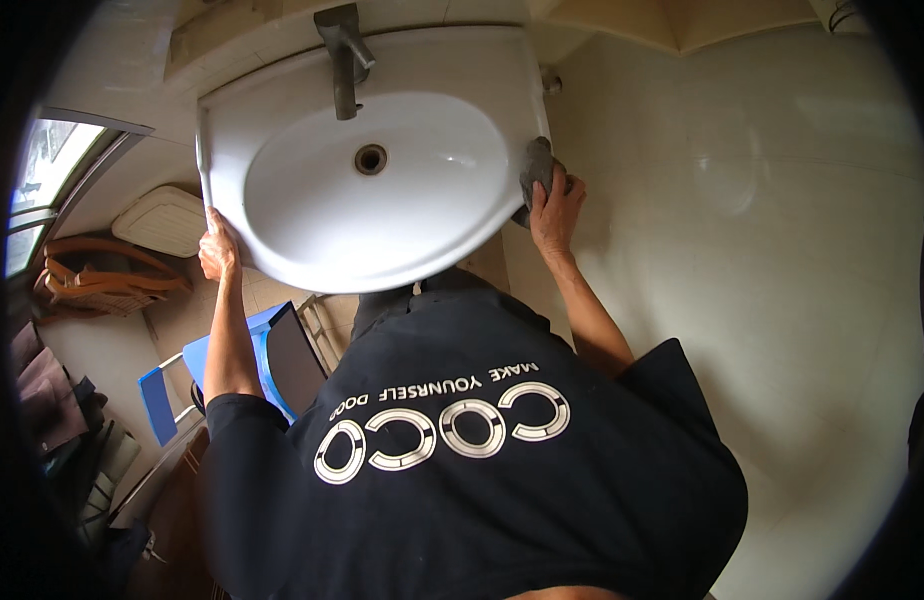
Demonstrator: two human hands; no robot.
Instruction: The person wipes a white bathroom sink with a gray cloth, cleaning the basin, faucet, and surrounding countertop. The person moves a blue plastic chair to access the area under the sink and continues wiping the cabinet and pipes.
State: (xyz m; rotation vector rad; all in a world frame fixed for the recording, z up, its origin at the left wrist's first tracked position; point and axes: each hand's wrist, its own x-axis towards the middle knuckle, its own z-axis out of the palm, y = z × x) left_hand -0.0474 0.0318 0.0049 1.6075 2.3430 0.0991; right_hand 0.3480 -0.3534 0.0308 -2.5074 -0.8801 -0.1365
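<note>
Before me is a white ceramic washbasin [372,266] with an oval bowl and a round drain hole [370,160] in its floor. A grey metal faucet [344,67] stands on its back ledge. My right hand [558,214] grips a dark grey cloth [537,169] and presses it against the basin's right rim; part of the cloth hangs below the edge. At the left side, my left hand [220,251] grasps the basin's outer edge, its fingers partly hidden behind the rim. Inside, the bowl holds no objects, and its surface looks glossy.
A tiled wall [732,225] runs close along the right. To the left are a blue chair [206,360], a brown wooden chair-like frame [109,277] and a cream plastic lid or panel [165,221]. A window [53,161] lies beyond, and dark fabric [53,397] is piled lower left.
</note>
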